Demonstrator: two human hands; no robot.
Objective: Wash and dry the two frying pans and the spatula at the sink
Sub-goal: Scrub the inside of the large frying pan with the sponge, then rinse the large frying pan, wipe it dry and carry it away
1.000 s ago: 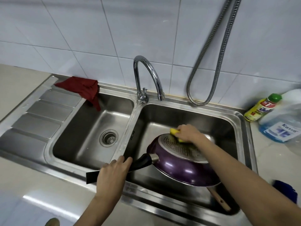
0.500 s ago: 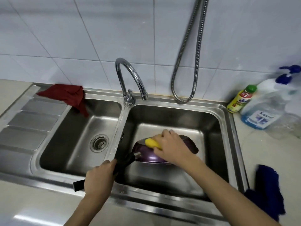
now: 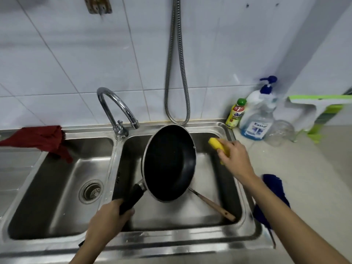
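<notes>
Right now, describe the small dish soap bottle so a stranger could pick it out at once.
Start at the right sink basin and go to its far right corner, against the tiled wall. Bottles cluster there on the counter; the dish soap bottle stands nearest the sink. It is the small yellow one with a green cap, beside the larger clear pump bottle of blue liquid.

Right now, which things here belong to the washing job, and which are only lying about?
Belong to the job:
frying pan, gripped by the left hand
yellow sponge, held by the right hand
wooden-handled spatula in the right sink basin
tap

Lying about:
red cloth
blue cloth
soap bottles
glass jar
</notes>
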